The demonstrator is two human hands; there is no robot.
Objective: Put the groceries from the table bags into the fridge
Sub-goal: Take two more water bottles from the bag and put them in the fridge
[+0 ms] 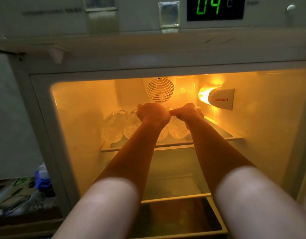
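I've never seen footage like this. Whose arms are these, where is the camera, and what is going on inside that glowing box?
There is no machine here: the arms belong to a person, and the single picture comes from a camera worn on their head, looking forward and down. The glowing box is an open fridge, lit orange by its lamp. The green display above it reads 04 degrees.

Both arms reach onto the top shelf. The left hand and the right hand have curled fingers and sit close together at the back, over a row of clear plastic bottles lying on their sides. The hands seem to be gripping or settling one of them, but their backs hide what exactly they hold. The round grille behind them is a fan. A lower shelf shows between the arms.
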